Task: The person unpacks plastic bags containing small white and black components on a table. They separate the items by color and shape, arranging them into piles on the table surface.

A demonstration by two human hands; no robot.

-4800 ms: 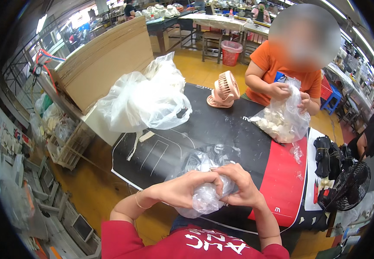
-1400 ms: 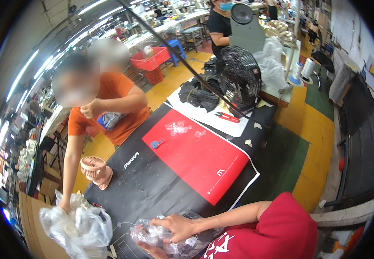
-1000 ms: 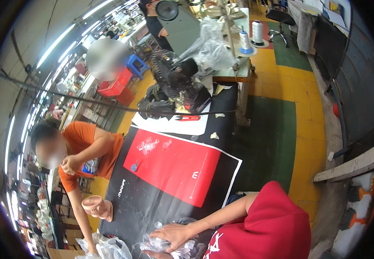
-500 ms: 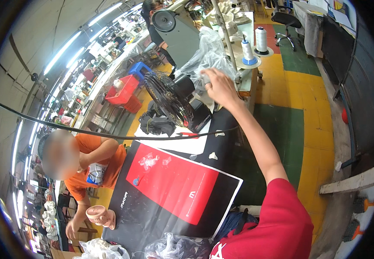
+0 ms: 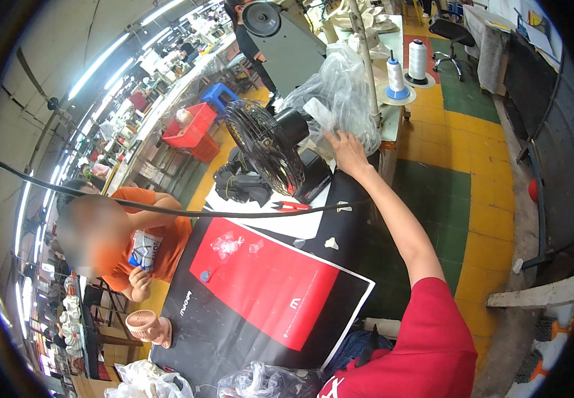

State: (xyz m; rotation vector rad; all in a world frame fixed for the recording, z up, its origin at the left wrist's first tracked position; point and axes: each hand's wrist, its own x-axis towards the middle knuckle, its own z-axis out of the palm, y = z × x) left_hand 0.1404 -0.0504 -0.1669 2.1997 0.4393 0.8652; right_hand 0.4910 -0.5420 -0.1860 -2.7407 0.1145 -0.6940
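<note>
My right arm, in a red sleeve, stretches up from the lower right. My right hand (image 5: 350,152) is at the near edge of a clear plastic bag (image 5: 346,86), its fingers extended and slightly apart. I see nothing gripped in it; whether the fingertips touch the bag I cannot tell. A small whitish piece (image 5: 320,113) lies against the bag just beyond the fingertips. Left of the hand stands a black fan (image 5: 267,142) on its base. Red-handled snips (image 5: 290,205) lie on white paper (image 5: 303,225) below the fan. My left hand is out of view.
A black-and-red printed sheet (image 5: 234,325) covers the table. A small pink fan (image 5: 149,328) and plastic bags (image 5: 267,381) sit along its near side. A co-worker in orange (image 5: 167,232) is at the left. Thread cones (image 5: 395,76) stand beyond the hand; a black cable (image 5: 220,213) crosses the view.
My right hand has come down slightly from above the fan's side, its fingers straightening. The whitish piece now shows by the bag. The co-worker's lower hand has risen to the chest.
</note>
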